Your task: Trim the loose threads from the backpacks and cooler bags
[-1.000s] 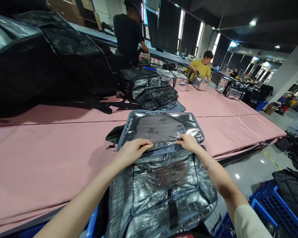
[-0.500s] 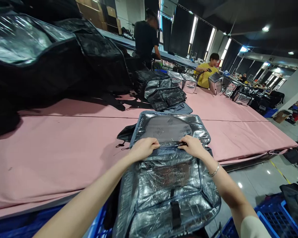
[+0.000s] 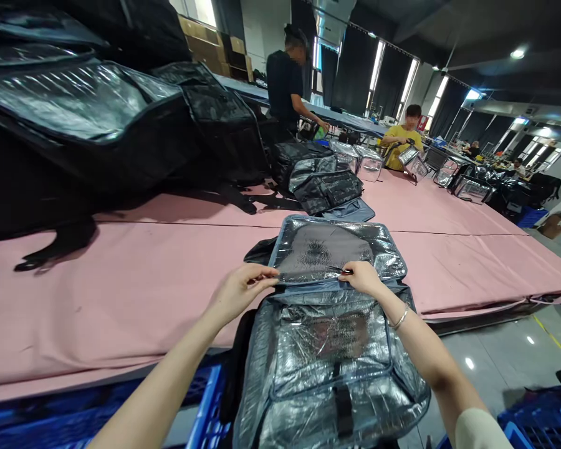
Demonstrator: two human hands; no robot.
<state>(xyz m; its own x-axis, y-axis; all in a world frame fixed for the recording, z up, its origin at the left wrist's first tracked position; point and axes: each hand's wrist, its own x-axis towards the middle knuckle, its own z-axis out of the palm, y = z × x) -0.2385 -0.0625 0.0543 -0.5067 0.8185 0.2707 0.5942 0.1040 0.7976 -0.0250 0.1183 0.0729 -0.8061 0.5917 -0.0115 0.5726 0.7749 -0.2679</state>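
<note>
An insulated bag [image 3: 330, 374] with a silver foil lining lies open before me. Its lid [image 3: 327, 249] is folded back flat, showing a grey mesh panel and blue-grey binding. At the lid's near left corner, my left hand [image 3: 243, 290] pinches the bound edge between thumb and fingertips. My right hand [image 3: 362, 277] is closed around small dark thread snips [image 3: 340, 270] near the hinge seam, with the thin blades pointing left over the lid. The snips' handles are mostly hidden in the fingers. A black strap [image 3: 343, 408] lies across the bag's lower foil.
Black foil-lined bags [image 3: 135, 125] are heaped on the left of the pink-covered table [image 3: 159, 268]. Camouflage-patterned bags [image 3: 327, 187] lie just past the lid. Blue crates [image 3: 210, 399] stand below the table edge. Two people [image 3: 283, 87] work farther back, one handling a silver bag [image 3: 414, 161].
My left hand has moved left along the seam to the lid's corner. My right hand stays by the seam, and the snips' blades now show more. The view has shifted left.
</note>
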